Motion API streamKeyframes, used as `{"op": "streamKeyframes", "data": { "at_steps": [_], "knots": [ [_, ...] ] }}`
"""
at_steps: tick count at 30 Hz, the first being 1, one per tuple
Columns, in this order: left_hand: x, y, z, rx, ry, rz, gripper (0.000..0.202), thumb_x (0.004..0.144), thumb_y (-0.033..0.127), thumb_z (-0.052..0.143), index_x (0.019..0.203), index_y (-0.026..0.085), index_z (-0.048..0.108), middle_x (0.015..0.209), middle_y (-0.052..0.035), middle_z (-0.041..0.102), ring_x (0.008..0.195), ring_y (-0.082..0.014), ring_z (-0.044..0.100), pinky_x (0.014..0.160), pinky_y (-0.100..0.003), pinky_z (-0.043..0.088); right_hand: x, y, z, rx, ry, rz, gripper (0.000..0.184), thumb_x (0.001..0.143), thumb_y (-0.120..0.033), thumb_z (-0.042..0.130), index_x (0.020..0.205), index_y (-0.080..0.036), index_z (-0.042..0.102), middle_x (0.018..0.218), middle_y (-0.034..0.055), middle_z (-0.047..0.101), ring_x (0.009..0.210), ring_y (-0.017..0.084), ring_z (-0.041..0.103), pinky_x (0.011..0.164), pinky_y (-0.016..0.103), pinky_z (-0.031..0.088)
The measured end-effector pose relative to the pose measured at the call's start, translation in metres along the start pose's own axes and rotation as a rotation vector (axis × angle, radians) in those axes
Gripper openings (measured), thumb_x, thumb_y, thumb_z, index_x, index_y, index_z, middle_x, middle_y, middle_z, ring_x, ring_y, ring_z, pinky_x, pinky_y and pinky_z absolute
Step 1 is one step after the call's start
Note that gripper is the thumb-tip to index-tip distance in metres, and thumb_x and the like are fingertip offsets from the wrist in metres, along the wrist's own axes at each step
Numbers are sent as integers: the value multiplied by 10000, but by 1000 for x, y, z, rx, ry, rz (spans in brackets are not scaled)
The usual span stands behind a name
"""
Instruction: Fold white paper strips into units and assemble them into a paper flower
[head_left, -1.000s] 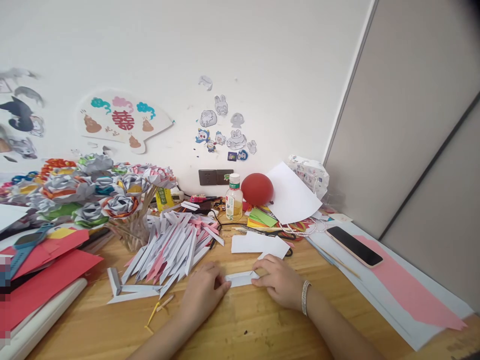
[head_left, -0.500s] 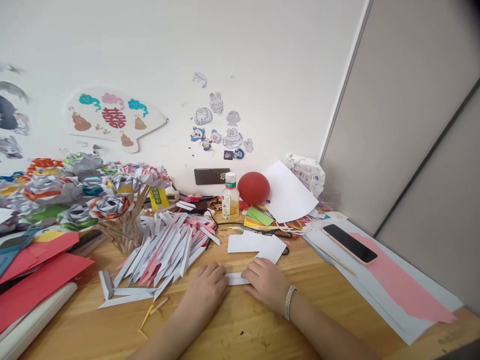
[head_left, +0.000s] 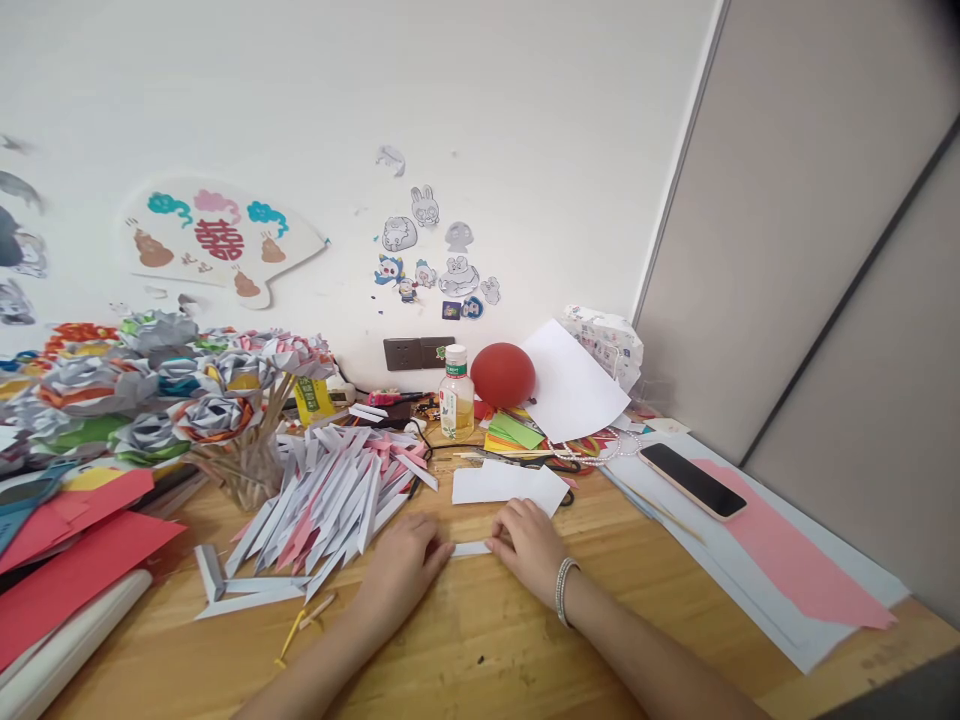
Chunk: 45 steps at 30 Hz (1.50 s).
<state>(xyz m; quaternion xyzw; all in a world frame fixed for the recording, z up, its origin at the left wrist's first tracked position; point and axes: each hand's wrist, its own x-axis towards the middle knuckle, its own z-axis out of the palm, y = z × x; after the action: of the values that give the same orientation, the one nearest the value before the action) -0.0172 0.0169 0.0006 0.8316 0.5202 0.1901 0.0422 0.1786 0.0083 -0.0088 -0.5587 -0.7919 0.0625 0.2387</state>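
Note:
A narrow folded strip of white paper [head_left: 470,549] lies flat on the wooden table [head_left: 480,625] between my two hands. My left hand [head_left: 406,560] is closed on its left end, fingers curled and thumb along the edge. At the right end, my right hand [head_left: 527,545] pinches the strip between thumb and fingers; a silvery bracelet [head_left: 564,592] circles that wrist. Just beyond my right fingers lie white paper sheets [head_left: 499,484], overlapping. To the left of my left hand spreads a heap of folded paper strips [head_left: 330,500], mostly white with some pink.
Paper flowers [head_left: 217,415] on sticks stand at the left, behind red paper [head_left: 90,565]. A bottle [head_left: 456,395] and red balloon [head_left: 503,375] are at the back. Scissors lie partly under the white sheets. A phone [head_left: 691,481] rests on pink and white paper at right.
The strip between my hands now looks narrower, folded over. My right fingers have lifted from lying flatter into a pinch. The whole view has shifted slightly.

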Motion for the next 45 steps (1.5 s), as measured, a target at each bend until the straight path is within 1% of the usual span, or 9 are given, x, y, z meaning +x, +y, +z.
{"op": "streamKeyframes", "data": {
  "at_steps": [3,10,15,17,19,23,26,35,45],
  "knots": [
    [0,1,1,-22,1,-46,121,790,260,494,739,163,548,768,-50,585,765,-216,538,677,-316,396,1,1,0,50,-38,-32,78,780,-234,603,844,-198,576,892,14,563,886,174,479,770,290,356],
    [-5,2,1,-84,-20,50,36,770,199,525,750,173,539,795,-37,579,783,-200,520,694,-312,397,-1,-1,2,92,-24,-113,92,755,-175,632,776,-175,542,856,6,565,858,163,478,754,277,369],
    [-15,11,-2,-75,38,217,106,783,136,491,690,173,527,745,-28,577,737,-179,516,660,-285,408,-4,-5,4,-72,-9,-337,79,787,-208,603,830,-170,549,823,15,590,793,168,506,692,286,382],
    [-19,15,-3,-47,82,277,135,793,115,466,691,172,535,746,-34,578,738,-179,514,663,-288,413,-5,-5,6,-161,7,-466,72,825,-212,550,776,-163,564,759,23,594,733,166,512,632,278,379],
    [-21,17,-5,-40,109,272,107,785,112,485,720,169,548,754,-39,586,743,-182,519,672,-295,420,-6,-3,7,-213,43,-549,161,857,-185,490,718,-167,570,684,16,582,673,157,506,585,269,368],
    [-21,16,-9,-113,57,204,68,763,112,537,725,164,557,749,-33,605,739,-170,541,666,-272,438,-7,0,7,-195,111,-534,169,862,-169,470,743,-180,590,633,1,580,630,149,507,548,259,363],
    [-20,13,-12,-151,29,196,90,774,104,517,719,162,558,740,-29,605,728,-158,547,649,-250,442,-8,0,2,-149,87,-531,170,872,-176,454,789,-178,603,660,4,609,640,143,523,565,255,384],
    [-17,4,-11,-155,86,327,141,827,159,448,736,173,555,730,-30,584,707,-149,536,635,-248,437,-8,-3,-12,-23,-54,-466,229,895,-198,408,847,-179,631,759,26,666,708,149,571,639,254,428],
    [-15,1,-14,-189,87,372,172,833,178,448,682,166,529,693,-26,567,676,-137,522,606,-226,415,-10,-5,-14,-7,-65,-485,258,905,-225,390,846,-173,635,743,31,665,700,147,565,632,251,414]
  ]
}}
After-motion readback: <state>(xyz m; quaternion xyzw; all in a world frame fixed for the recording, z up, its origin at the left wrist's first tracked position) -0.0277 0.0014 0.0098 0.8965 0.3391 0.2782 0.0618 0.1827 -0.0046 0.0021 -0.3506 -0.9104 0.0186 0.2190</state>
